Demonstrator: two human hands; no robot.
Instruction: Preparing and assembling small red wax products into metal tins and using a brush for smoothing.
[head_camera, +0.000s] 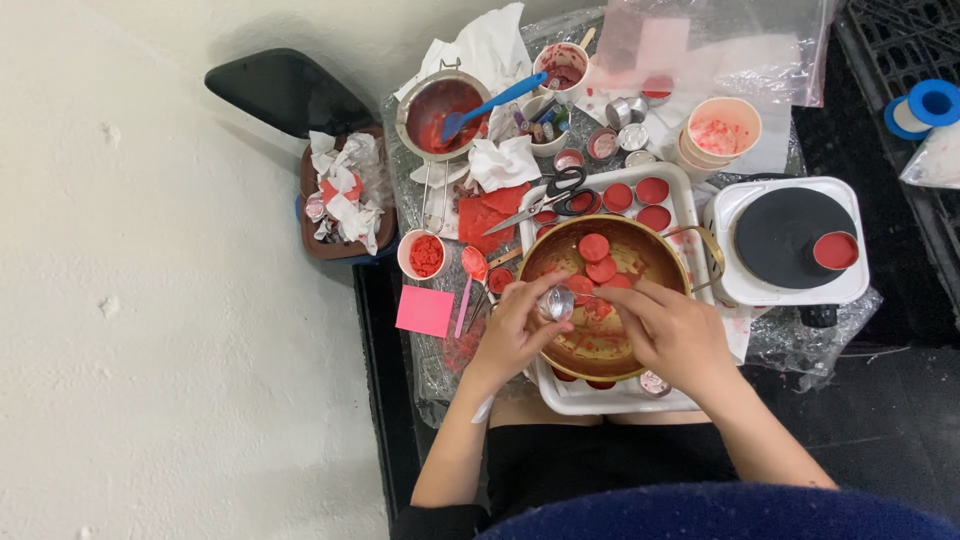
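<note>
My left hand (515, 330) holds a small round silver tin (557, 302) over the near rim of a brass-coloured bowl (640, 245). My right hand (672, 335) reaches in from the right, its fingertips touching the tin. Several red wax discs (597, 258) lie inside the bowl. The bowl sits on a white tray (690, 200) that also carries small tins filled with red wax (652, 190) and black-handled scissors (555, 195).
A white hot plate (795, 240) with a red tin stands at the right. At the back are a red-stained pot with a blue spatula (445, 110), paper cups (722, 130) and crumpled tissues. A pink sticky note (425, 311) and a waste bin (345, 195) lie left.
</note>
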